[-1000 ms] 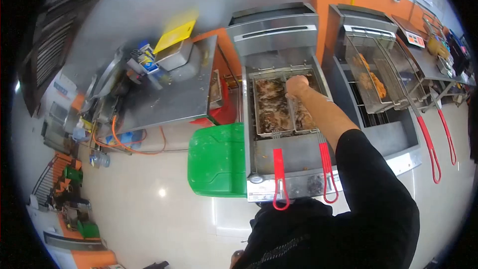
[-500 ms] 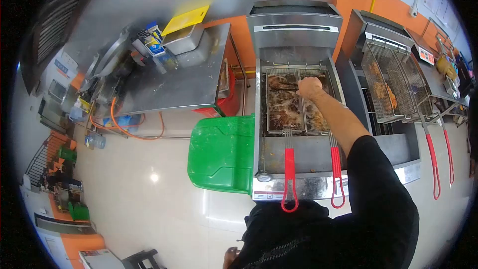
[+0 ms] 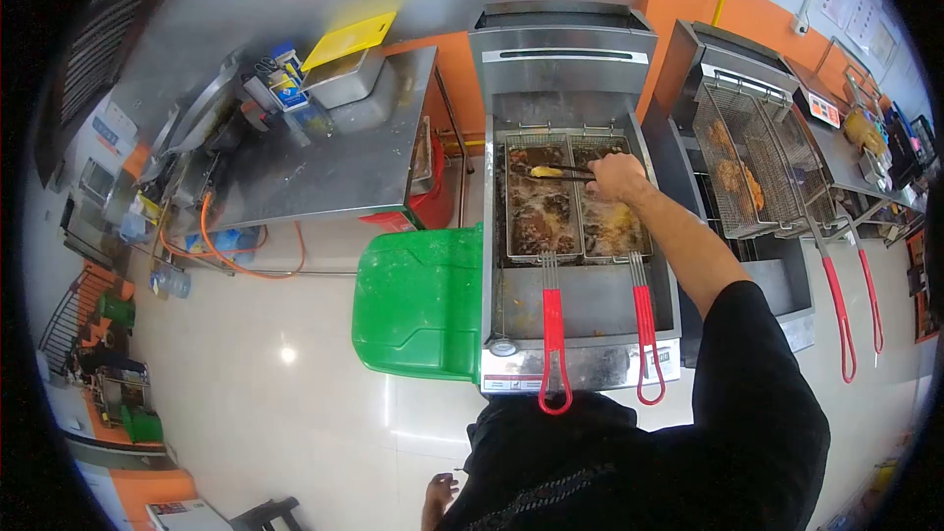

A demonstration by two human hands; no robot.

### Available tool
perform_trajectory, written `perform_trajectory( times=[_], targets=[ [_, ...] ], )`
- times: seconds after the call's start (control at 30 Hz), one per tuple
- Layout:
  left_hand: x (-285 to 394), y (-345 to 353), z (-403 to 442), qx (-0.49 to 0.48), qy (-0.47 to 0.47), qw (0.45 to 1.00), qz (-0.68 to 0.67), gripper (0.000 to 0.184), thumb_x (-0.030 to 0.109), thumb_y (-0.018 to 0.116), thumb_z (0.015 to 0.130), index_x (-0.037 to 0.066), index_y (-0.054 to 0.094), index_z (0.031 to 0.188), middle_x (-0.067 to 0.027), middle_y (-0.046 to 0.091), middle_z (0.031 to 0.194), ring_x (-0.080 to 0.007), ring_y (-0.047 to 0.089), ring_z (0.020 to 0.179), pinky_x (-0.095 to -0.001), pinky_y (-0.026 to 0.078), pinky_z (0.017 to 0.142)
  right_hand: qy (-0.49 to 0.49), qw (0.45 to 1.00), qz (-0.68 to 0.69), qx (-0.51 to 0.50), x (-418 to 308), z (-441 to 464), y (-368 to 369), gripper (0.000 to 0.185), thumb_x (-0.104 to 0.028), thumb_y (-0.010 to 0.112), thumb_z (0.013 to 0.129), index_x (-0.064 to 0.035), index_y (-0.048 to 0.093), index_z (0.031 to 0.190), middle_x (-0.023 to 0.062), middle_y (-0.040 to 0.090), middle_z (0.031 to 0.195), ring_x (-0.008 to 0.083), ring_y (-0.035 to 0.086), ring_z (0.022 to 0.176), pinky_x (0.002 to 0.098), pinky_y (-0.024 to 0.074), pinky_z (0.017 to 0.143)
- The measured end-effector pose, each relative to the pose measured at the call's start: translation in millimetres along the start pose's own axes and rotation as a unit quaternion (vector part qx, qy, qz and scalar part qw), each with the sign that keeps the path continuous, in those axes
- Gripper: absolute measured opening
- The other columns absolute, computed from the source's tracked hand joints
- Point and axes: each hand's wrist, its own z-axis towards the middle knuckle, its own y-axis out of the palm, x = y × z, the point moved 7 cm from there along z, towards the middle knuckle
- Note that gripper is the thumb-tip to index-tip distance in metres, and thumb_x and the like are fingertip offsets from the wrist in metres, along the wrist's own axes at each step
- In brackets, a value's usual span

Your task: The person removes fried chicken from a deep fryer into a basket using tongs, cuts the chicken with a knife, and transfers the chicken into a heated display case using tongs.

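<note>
Head view: right hand (image 3: 618, 178), upper right of centre, has its fingers closed round a pair of dark tongs (image 3: 580, 176), knuckles up. Between the tong tips sits a pale yellow piece of food (image 3: 546, 172), smooth-looking and elongated, above the upper part of the left fry basket (image 3: 507, 199). Foamy dark oil (image 3: 536, 221) bubbles in that basket, paler towards its lower right; whatever lies under the foam cannot be made out. Just beside it stands the right fry basket (image 3: 616, 258), with yellowish froth, its upper right part covered by the hand and wrist. Both baskets sit in the steel fryer (image 3: 610, 313), their red handles (image 3: 553, 324) jutting towards the lower edge of the frame. Left hand (image 3: 441, 494), bottom centre-left, hangs well apart from the fryer with fingers loosely bent; whether it holds anything I cannot tell. Against the fryer's left side is a green plastic lid (image 3: 418, 300). Right of frame, a second fryer (image 3: 777, 285) carries raised wire baskets (image 3: 733, 162) with golden-brown pieces (image 3: 737, 179) inside. Upper left, a steel table (image 3: 315, 172) bears a metal pan (image 3: 344, 77) topped by a yellow board (image 3: 349, 39)
</note>
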Motion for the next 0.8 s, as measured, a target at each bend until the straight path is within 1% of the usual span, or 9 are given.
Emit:
perform_trajectory(
  times=[0.13, 0.23, 0.33, 0.43, 0.47, 0.53, 0.67, 0.77, 0.8],
  targets=[
    [-7.4, -0.4, -0.3, 0.020, -0.026, 0.999, 0.011, 0.033, 0.025, 0.053, 0.094, 0.003, 0.051, 0.118, -0.0161, 0.068, 0.101, -0.0283, 0.066, 0.083, -0.0405, 0.051, 0.062, -0.005, 1.000, -0.025, 0.009, 1.0, -1.1, -9.1, 0.047, -0.047, 0.063, 0.085, -0.0079, 0.063, 0.111, 0.0133, 0.066, 0.108, 0.0295, 0.066, 0.098, 0.0410, 0.0534, 0.083],
    [-21.2, -2.2, 2.1, 0.019, -0.039, 0.997, -0.057, 0.035, 0.025, 0.054, 0.094, 0.001, 0.051, 0.118, -0.0195, 0.067, 0.102, -0.0313, 0.066, 0.085, -0.0408, 0.054, 0.066, -0.018, 0.999, -0.045, 0.009, -5.1, 5.0, -15.8, 0.047, -0.046, 0.065, 0.084, -0.0081, 0.063, 0.112, 0.0121, 0.067, 0.107, 0.0285, 0.065, 0.099, 0.0409, 0.0530, 0.083],
    [-23.8, -4.7, -0.8, 0.006, 0.000, 0.996, -0.089, 0.036, 0.025, 0.055, 0.094, -0.001, 0.051, 0.118, -0.0210, 0.066, 0.102, -0.0329, 0.066, 0.087, -0.0414, 0.054, 0.068, -0.009, 0.999, -0.044, 0.006, -10.8, 10.9, -29.1, 0.048, -0.045, 0.067, 0.082, -0.0087, 0.062, 0.113, 0.0105, 0.068, 0.106, 0.0275, 0.065, 0.100, 0.0403, 0.0533, 0.082],
    [-17.7, -7.3, -16.5, 0.048, -0.014, 0.999, -0.003, 0.036, 0.025, 0.056, 0.093, -0.002, 0.051, 0.117, -0.0211, 0.065, 0.101, -0.0330, 0.066, 0.088, -0.0426, 0.055, 0.071, 0.002, 0.999, -0.049, 0.004, -15.2, 20.2, -36.9, 0.046, -0.044, 0.069, 0.080, -0.0092, 0.064, 0.110, 0.0108, 0.067, 0.105, 0.0275, 0.065, 0.100, 0.0406, 0.0534, 0.081],
    [-57.0, -8.7, 9.4, 0.039, -0.014, 0.997, -0.060, 0.037, 0.025, 0.056, 0.093, -0.002, 0.051, 0.117, -0.0209, 0.065, 0.101, -0.0330, 0.066, 0.088, -0.0428, 0.055, 0.071, 0.005, 0.999, -0.053, 0.002, -16.0, 23.9, -38.5, 0.046, -0.044, 0.070, 0.080, -0.0093, 0.064, 0.109, 0.0113, 0.067, 0.105, 0.0277, 0.065, 0.100, 0.0410, 0.0534, 0.081],
    [-58.3, -1.7, 14.5, 0.021, -0.016, 0.984, -0.175, 0.037, 0.025, 0.057, 0.093, -0.003, 0.051, 0.116, -0.0206, 0.065, 0.101, -0.0331, 0.066, 0.088, -0.0433, 0.056, 0.072, 0.001, 0.999, -0.046, -0.005, -17.6, 28.2, -46.3, 0.045, -0.043, 0.071, 0.078, -0.0086, 0.065, 0.107, 0.0116, 0.067, 0.106, 0.0278, 0.065, 0.100, 0.0409, 0.0535, 0.081],
    [-69.6, -13.6, 4.0, 0.022, 0.171, 0.979, 0.106, 0.039, 0.023, 0.060, 0.089, -0.003, 0.052, 0.116, -0.0203, 0.065, 0.105, -0.0292, 0.066, 0.095, -0.0365, 0.056, 0.075, 0.005, 0.998, -0.060, -0.021, -19.9, 31.9, -66.4, 0.047, -0.042, 0.075, 0.075, -0.0071, 0.067, 0.106, 0.0121, 0.068, 0.108, 0.0283, 0.065, 0.100, 0.0404, 0.0538, 0.080],
    [-108.2, -11.3, 25.2, 0.041, -0.026, 0.999, -0.022, 0.041, 0.022, 0.063, 0.086, -0.003, 0.052, 0.117, -0.0201, 0.065, 0.104, -0.0274, 0.067, 0.096, -0.0339, 0.056, 0.076, 0.029, 0.999, -0.040, -0.016, -24.0, 32.0, -84.9, 0.051, -0.041, 0.078, 0.072, -0.0074, 0.067, 0.108, 0.0118, 0.069, 0.104, 0.0282, 0.066, 0.099, 0.0393, 0.0540, 0.080],
    [-101.2, -12.4, 21.5, 0.036, 0.042, 0.998, 0.035, 0.042, 0.022, 0.063, 0.086, -0.003, 0.052, 0.117, -0.0201, 0.066, 0.104, -0.0269, 0.067, 0.096, -0.0336, 0.056, 0.076, 0.037, 0.999, -0.031, -0.009, -25.2, 34.4, -87.5, 0.050, -0.041, 0.078, 0.072, -0.0078, 0.067, 0.108, 0.0114, 0.069, 0.103, 0.0280, 0.066, 0.098, 0.0390, 0.0540, 0.080]
  ],
)
